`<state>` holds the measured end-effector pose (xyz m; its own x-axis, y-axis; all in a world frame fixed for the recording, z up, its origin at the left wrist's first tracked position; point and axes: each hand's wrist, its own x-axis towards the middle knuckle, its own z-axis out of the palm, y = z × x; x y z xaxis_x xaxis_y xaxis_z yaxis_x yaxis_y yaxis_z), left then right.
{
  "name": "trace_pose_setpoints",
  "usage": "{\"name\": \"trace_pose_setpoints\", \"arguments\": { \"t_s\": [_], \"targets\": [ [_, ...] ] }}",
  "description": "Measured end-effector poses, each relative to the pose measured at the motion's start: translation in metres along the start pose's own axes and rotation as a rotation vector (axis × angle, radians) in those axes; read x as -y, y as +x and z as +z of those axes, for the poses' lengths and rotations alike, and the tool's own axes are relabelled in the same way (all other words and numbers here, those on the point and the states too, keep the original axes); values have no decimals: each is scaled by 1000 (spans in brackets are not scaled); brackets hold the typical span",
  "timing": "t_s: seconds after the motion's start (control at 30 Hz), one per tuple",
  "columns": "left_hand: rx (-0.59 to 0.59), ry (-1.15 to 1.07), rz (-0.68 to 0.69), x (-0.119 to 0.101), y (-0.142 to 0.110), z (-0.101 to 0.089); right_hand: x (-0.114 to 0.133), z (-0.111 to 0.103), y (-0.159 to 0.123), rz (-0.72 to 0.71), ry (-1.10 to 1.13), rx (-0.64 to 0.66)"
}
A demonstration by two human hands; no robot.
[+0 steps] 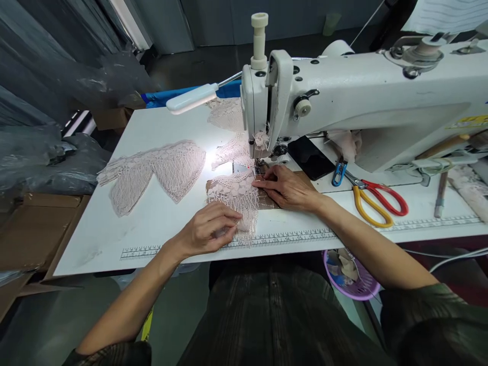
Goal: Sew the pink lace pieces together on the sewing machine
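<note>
A pale pink lace piece (236,195) with a fringe-like lower part lies in front of the sewing machine's presser foot (259,166). My left hand (211,226) has its fingers curled together on the lace's left lower side, pinching it. On the other side, my right hand (287,188) presses its thumb and fingertips together at the lace's upper right edge, close to the needle. Brown plate (269,199) shows beneath the lace and right hand. More lace (232,150) lies just behind the foot, lit by the machine lamp (192,98).
Lace pieces (168,170) lie on the white table (152,226) at left. Right of the needle are a black phone (310,157), blue thread snips (339,173) and red-and-yellow scissors (375,198). A printed ruler (285,238) runs along the front edge; a purple basket (360,290) sits below.
</note>
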<state>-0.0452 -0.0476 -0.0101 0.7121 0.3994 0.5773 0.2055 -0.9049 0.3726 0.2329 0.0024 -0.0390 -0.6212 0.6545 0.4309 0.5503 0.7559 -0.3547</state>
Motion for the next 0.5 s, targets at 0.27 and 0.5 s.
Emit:
{"name": "trace_pose_setpoints", "arguments": {
  "t_s": [0.27,0.5],
  "targets": [
    [44,49,50,-6,2,8,8,-1,2,89,-73,73],
    [58,60,46,-6,-3,11,10,-2,2,91,-117,82]
  ]
}}
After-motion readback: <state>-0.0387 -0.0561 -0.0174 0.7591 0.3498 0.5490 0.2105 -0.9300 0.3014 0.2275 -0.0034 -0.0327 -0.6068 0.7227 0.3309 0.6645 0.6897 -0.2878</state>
